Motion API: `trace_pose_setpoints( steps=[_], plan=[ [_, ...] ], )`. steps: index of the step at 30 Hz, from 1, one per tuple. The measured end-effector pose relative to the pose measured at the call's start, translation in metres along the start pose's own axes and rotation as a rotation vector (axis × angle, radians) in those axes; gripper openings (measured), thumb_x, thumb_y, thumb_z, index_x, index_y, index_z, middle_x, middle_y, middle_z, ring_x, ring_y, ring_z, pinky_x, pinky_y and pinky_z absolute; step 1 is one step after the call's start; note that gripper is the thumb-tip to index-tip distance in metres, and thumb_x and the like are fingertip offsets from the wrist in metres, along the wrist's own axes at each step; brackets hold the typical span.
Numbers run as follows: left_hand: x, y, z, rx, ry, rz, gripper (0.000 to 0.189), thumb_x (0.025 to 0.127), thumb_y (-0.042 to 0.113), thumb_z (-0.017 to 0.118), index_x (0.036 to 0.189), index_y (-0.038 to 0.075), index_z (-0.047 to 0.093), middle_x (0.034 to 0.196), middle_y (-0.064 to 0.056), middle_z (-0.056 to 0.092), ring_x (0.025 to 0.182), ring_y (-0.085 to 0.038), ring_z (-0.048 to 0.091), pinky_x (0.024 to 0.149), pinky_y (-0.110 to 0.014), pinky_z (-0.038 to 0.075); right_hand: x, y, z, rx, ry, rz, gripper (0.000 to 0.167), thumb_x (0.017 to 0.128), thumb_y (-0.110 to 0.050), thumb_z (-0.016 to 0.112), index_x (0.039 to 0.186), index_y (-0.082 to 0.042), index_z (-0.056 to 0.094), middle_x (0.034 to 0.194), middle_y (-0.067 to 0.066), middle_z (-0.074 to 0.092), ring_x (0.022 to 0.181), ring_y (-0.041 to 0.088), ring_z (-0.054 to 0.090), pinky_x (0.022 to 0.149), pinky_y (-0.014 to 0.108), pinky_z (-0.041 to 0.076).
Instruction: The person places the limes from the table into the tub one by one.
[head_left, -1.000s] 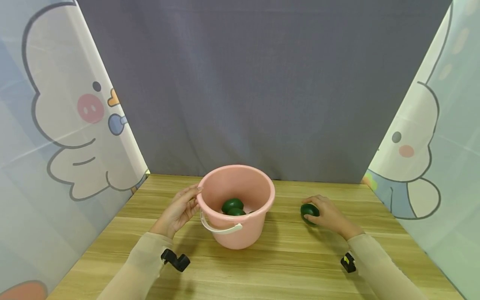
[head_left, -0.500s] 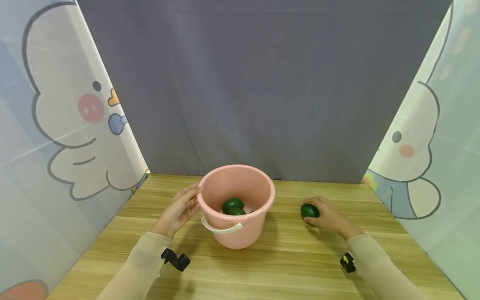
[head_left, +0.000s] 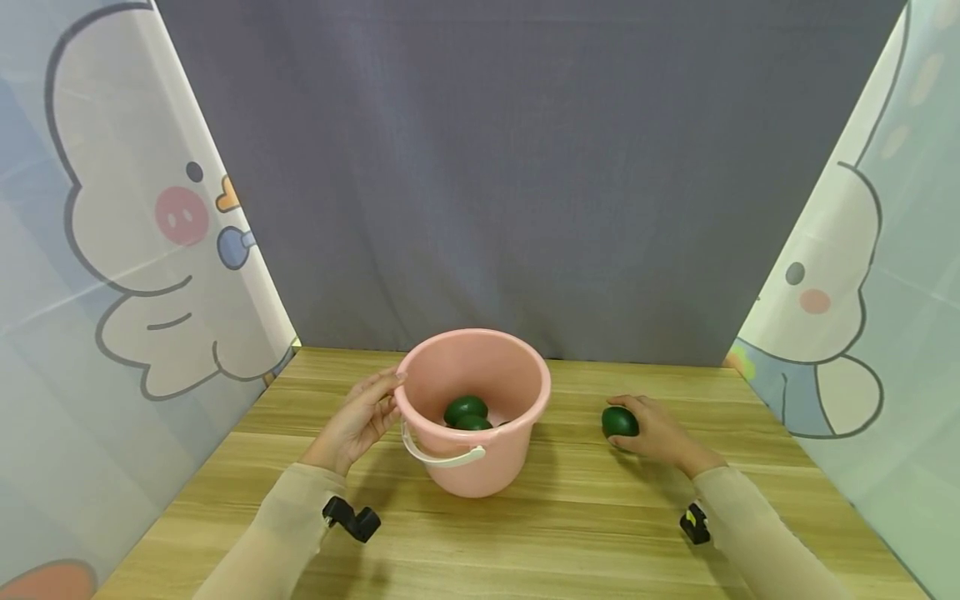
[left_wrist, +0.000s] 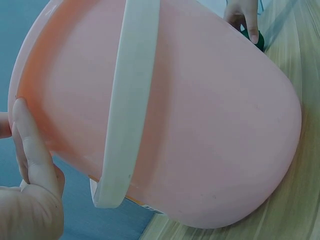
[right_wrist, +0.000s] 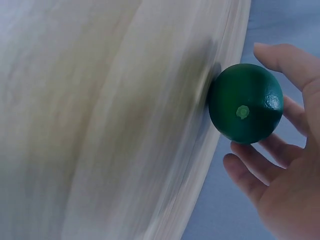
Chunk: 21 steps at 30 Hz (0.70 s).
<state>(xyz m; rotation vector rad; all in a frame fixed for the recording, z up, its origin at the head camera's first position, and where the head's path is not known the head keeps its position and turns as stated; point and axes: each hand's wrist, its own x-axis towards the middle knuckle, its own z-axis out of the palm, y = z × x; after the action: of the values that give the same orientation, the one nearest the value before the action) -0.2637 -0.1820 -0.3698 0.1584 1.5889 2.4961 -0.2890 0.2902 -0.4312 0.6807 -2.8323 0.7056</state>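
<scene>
A pink bucket with a white handle stands on the wooden table, its mouth tilted toward me. My left hand holds its left rim; in the left wrist view the fingers lie along the outside wall. Inside the bucket are dark green avocados, smooth and glossy. To the right, my right hand is curled round another avocado at the tabletop. In the right wrist view this avocado shows a pale stem scar, with fingers on two sides of it.
The wooden table runs back to a dark grey curtain. Cartoon-printed cloths hang at both sides. Black camera mounts sit on both wrists.
My right hand has shifted very slightly around the avocado, which has turned a little but stays in about the same spot. The left hand and bucket have not moved.
</scene>
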Motion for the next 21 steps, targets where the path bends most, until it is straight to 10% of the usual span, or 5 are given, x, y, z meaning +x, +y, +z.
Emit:
trace_pose_setpoints(
  steps=[21],
  plan=[
    [-0.0002, 0.0010, 0.0014, -0.029, 0.023, -0.022, 0.048, 0.104, 0.011, 0.052, 0.146, -0.003, 0.031, 0.088, -0.001, 0.060, 0.061, -0.002, 0.059, 0.058, -0.009, 0.054, -0.0014, 0.0022, 0.0065, 0.016, -0.022, 0.053, 0.068, 0.083, -0.021, 0.084, 0.138, 0.002, 0.051, 0.130, 0.031, 0.052, 0.108, 0.046, 0.057, 0.084, 0.061, 0.055]
  ],
)
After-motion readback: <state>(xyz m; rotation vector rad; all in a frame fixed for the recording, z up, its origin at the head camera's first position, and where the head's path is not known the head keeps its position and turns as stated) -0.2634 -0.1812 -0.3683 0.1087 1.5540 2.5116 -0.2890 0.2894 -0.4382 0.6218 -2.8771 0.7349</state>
